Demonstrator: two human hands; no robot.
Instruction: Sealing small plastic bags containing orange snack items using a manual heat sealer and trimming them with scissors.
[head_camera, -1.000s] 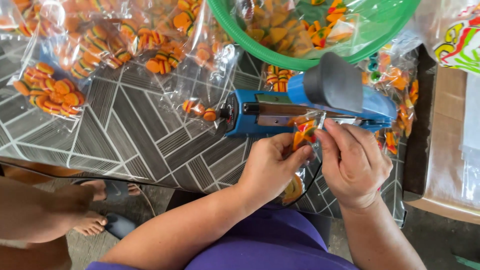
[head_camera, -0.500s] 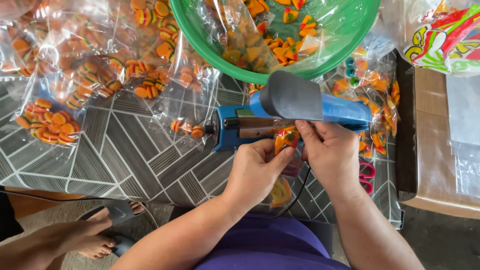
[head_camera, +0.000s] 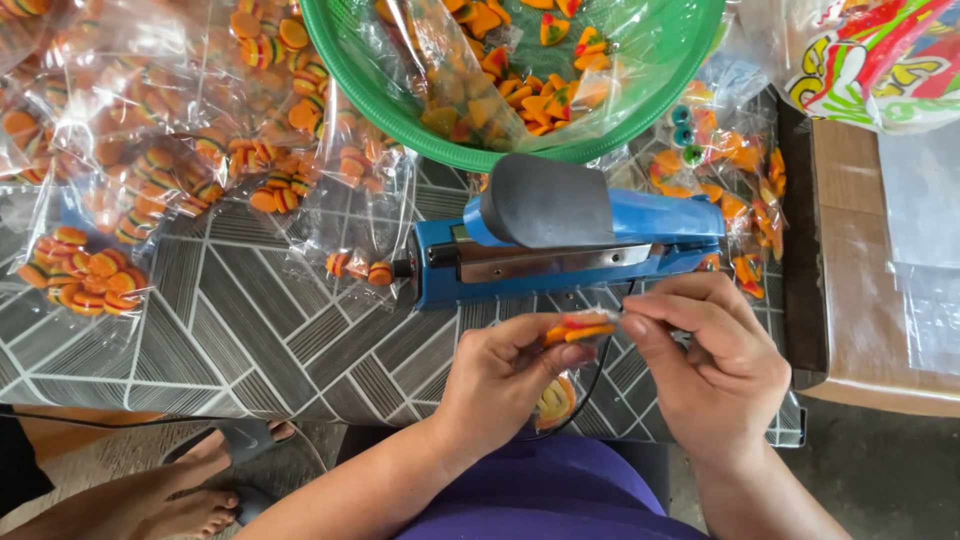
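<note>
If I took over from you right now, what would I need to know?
Left hand and right hand together pinch a small clear bag of orange candies, just in front of the blue heat sealer.
Sealer arm is up; the bag is not in it.
Green basin behind the sealer holds loose candies in plastic.
Many filled bags lie on the patterned table to the left, more on the right.
Whether the held bag is sealed cannot be told.

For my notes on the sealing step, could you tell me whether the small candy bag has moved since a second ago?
Yes. The small candy bag, pinched by both hands, has come out of the blue heat sealer towards the person.
</note>
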